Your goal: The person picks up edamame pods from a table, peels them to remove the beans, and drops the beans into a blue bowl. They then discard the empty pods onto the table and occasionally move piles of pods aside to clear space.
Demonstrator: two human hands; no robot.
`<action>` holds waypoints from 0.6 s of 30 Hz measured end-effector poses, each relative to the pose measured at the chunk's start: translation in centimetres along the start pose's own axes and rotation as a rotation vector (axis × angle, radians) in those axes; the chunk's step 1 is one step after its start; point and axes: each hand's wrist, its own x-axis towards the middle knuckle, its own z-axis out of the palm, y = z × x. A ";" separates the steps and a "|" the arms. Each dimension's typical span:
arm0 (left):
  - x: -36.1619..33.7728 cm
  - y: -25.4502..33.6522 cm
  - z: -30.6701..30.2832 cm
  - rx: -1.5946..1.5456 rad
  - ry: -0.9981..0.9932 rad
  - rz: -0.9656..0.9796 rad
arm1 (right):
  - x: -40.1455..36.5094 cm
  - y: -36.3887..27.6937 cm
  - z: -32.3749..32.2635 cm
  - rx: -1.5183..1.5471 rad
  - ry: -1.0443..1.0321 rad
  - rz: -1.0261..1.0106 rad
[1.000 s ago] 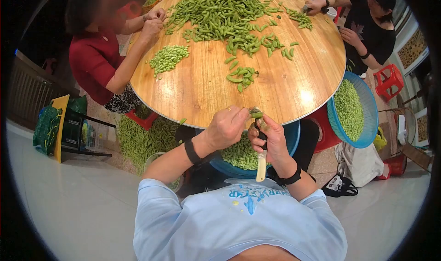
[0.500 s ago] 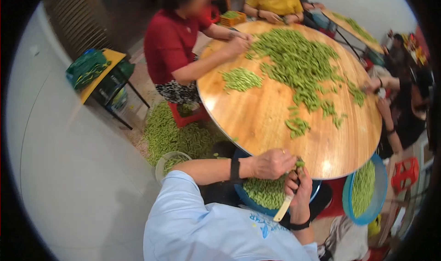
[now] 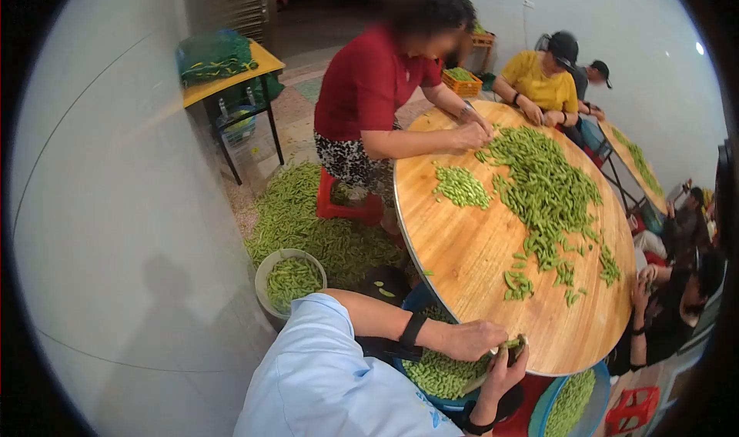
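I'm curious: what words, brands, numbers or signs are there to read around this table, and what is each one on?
No text can be read here.
Light blue shirt: blue print near the picture's bottom edge, too small and blurred to read.
Orange crate: no readable lettering.
Pale wall: no sign or lettering visible.

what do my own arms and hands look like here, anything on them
Your left arm comes out of a short, loose, pale blue sleeve with a plain hem; the right sleeve is out of view. A dark band goes round the left wrist and another dark band round the right. Neither the left hand nor the right hand wears a glove.
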 end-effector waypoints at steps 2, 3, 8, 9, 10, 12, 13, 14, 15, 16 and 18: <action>-0.5 0.0 0.3 -0.009 -0.009 -0.026 | -0.3 0.3 -0.6 -0.127 -0.034 -0.050; -0.6 0.2 0.3 -0.034 -0.042 -0.048 | -0.5 0.4 -1.0 -0.128 -0.046 -0.061; -0.8 0.9 0.0 0.070 -0.131 -0.062 | -0.4 0.0 -1.2 -0.326 -0.177 -0.139; -0.8 1.0 0.1 0.064 -0.099 -0.064 | -0.2 -0.3 -1.0 -0.365 -0.189 -0.102; -0.9 1.0 0.3 0.057 -0.069 -0.066 | -0.2 -0.4 -0.8 -0.361 -0.193 -0.109; -1.3 0.7 0.8 0.057 -0.072 -0.099 | -0.4 -0.7 -0.3 -0.575 -0.165 -0.363; -1.4 0.7 1.0 0.048 -0.078 -0.135 | -0.6 -1.2 -0.2 -0.573 -0.171 -0.367; -1.5 0.7 1.1 0.052 -0.074 -0.138 | -0.8 -1.8 0.0 -0.565 -0.179 -0.366; -1.6 1.0 0.9 0.061 -0.059 -0.092 | -0.8 -2.3 0.4 -0.554 -0.185 -0.367; -1.6 1.1 0.7 0.069 -0.044 -0.046 | -0.7 -2.0 0.4 -0.548 -0.186 -0.373; -1.5 1.1 0.9 0.065 -0.062 -0.077 | -0.6 -1.0 0.0 -0.561 -0.194 -0.441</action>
